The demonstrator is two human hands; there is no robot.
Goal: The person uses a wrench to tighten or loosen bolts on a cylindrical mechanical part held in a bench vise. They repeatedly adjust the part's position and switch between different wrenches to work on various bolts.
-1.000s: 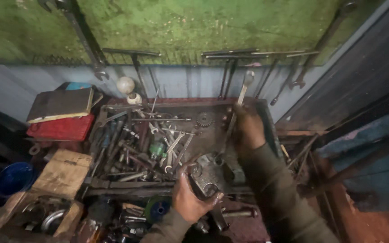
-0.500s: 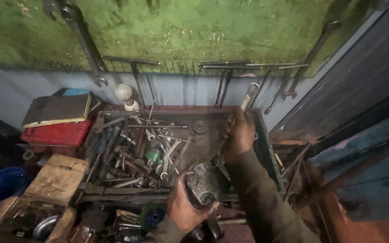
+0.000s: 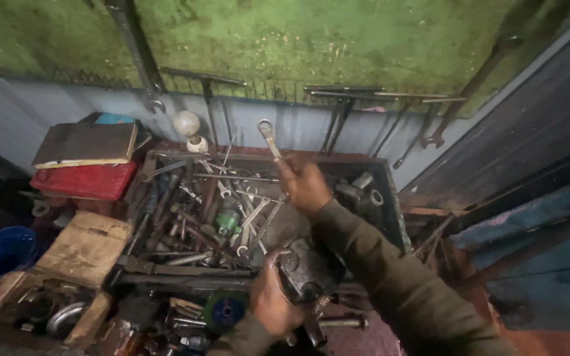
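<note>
Head view shows the right hand (image 3: 305,186) at centre frame, clenched around the shank of a ring spanner (image 3: 269,138) that sticks up above the open toolbox (image 3: 390,204) of loose tools. Lower centre, the left hand (image 3: 273,304) grips a dark, heavy metal part (image 3: 306,273) just below the toolbox's front edge. A red case (image 3: 84,181) sits at upper left.
</note>
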